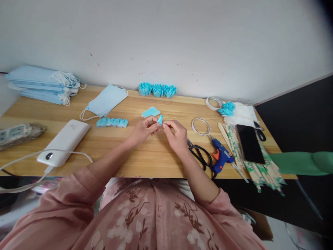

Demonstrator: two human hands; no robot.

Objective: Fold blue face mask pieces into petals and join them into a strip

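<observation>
Between my hands is a small folded piece of blue mask fabric point(160, 120), shaped to a point at the top. My left hand point(147, 129) pinches it between thumb and fingers. My right hand point(175, 133) is closed in a pinch at its right side; whatever its fingertips hold is too small to make out. Just behind my hands lie flat blue fabric pieces point(151, 111). A row of folded blue pieces point(112, 122) rests to the left. Three blue fabric flowers point(157, 90) stand against the wall.
Masks point(41, 81) are stacked at the far left, near a loose mask point(106, 100) and a white power bank point(63, 142). On the right are tape rolls point(201, 126), black scissors point(199, 154), a blue glue gun point(220, 158), wrapped chopsticks point(235, 142) and a phone point(250, 143).
</observation>
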